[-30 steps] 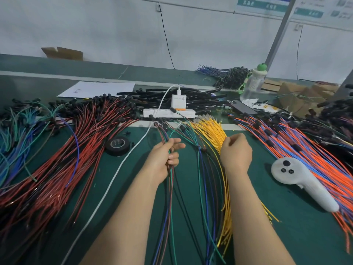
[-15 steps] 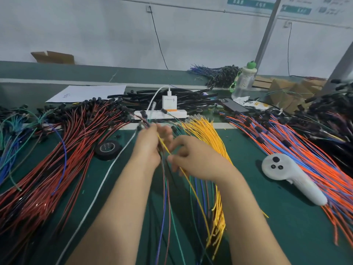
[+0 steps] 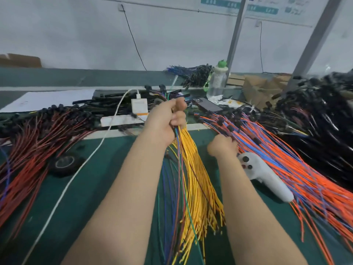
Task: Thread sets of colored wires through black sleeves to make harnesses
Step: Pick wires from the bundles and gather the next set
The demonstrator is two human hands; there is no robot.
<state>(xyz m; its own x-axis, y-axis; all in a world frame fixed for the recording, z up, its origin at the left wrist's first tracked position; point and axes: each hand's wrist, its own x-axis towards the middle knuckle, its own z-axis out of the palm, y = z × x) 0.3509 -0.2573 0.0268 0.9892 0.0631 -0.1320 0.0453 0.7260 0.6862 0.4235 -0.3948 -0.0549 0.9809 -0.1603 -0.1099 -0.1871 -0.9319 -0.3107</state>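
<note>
White wall (image 3: 86, 35) backs a green table (image 3: 91, 188) crowded with wiring. Red wires (image 3: 34, 142) fan across its left side, orange-and-blue wires (image 3: 286, 159) across its right, and a dark tangled heap (image 3: 324, 115) sits at the far right. Yellow wires (image 3: 200, 188) lie down the middle between the two forearms, with loose blue and green strands beside them.

Raised above the yellow wires, the left hand (image 3: 164, 121) has its fingers curled tight round a mixed set of colored wires (image 3: 179, 150), which hangs from the fist towards the table. The right hand (image 3: 222, 148) rests at the near edge of the orange-and-blue wires, fingers bent; whether they hold anything cannot be told.

Just beside that hand lies a white controller (image 3: 263, 175). Black sleeves (image 3: 107, 101) lie behind the power strip (image 3: 122, 120), and a tape roll (image 3: 65, 164) sits near the red wires.
</note>
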